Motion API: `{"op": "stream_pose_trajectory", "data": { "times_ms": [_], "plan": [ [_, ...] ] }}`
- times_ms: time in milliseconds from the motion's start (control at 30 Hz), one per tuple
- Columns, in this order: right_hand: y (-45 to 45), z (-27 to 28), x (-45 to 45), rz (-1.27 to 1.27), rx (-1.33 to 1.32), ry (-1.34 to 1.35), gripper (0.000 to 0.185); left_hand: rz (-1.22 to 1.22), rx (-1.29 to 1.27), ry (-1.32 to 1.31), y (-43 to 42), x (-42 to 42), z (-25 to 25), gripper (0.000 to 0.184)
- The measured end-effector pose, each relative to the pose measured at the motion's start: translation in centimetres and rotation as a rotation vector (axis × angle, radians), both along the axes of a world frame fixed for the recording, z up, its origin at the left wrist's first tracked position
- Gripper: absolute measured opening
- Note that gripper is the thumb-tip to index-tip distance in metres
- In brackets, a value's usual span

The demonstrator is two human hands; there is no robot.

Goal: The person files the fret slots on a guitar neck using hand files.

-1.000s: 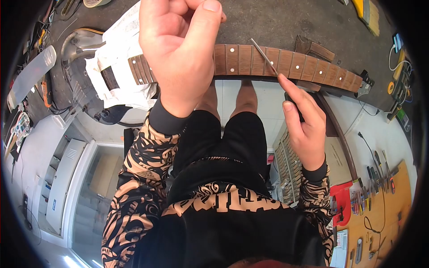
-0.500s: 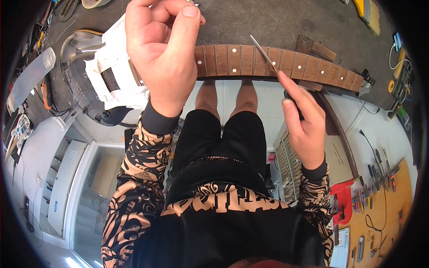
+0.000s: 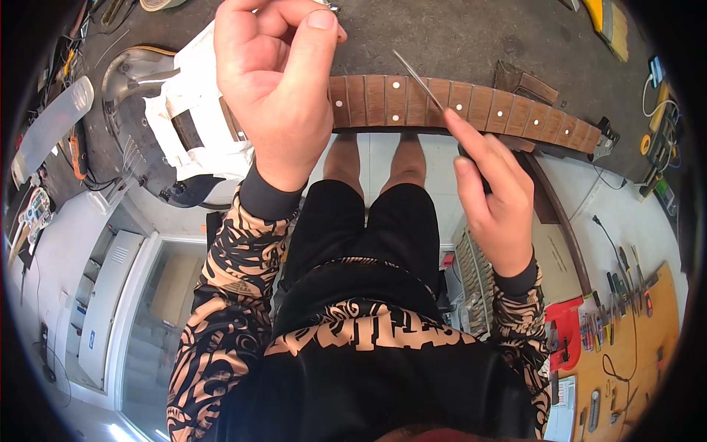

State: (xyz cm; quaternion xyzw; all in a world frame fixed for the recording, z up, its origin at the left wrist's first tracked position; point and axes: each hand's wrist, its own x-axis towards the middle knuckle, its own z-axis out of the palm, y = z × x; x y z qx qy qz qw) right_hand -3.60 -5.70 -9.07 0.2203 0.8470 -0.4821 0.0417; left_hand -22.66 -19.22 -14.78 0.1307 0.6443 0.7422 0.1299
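Observation:
A guitar neck with a brown fretboard [image 3: 438,103], pale dot inlays and metal frets lies across the bench. White masking material [image 3: 197,140] covers part of the dark guitar body [image 3: 132,81] at its left end. My left hand [image 3: 280,88] is raised over the neck beside the masking, thumb and fingers closed together. A tiny shiny bit shows by its fingertips, too small to name. My right hand [image 3: 497,195] grips the dark handle of a slim pointed metal tool [image 3: 418,79], index finger stretched along it. The tool's shaft passes over the fretboard, its tip beyond the far edge; contact is unclear.
A brush with a yellow handle [image 3: 607,29] lies at the back right of the bench [image 3: 442,33]. Brown wooden pieces [image 3: 526,82] sit behind the neck. A translucent strip [image 3: 55,121] and cables are at left. A tool board [image 3: 626,353] stands lower right.
My right hand and the slim tool have moved left and slightly up. My left hand has shifted a little right. The guitar also appears slightly farther right in view.

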Motion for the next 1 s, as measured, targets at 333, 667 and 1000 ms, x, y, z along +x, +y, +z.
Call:
{"op": "stream_pose_trajectory", "data": {
  "times_ms": [333,667,1000],
  "plan": [
    [0.4,0.1,-1.6,0.182,0.27,-0.059,0.057,-0.014,0.015,-0.053,0.1,0.0,0.3,0.044],
    [-0.6,-0.2,0.5,-0.041,-0.002,-0.009,0.054,0.006,0.006,-0.055,0.0,0.0,-0.2,0.044],
    [-0.6,-1.0,-2.7,0.19,0.434,0.039,0.065,-0.039,0.061,-0.13,0.1,0.2,0.5,0.045]
  ]
}}
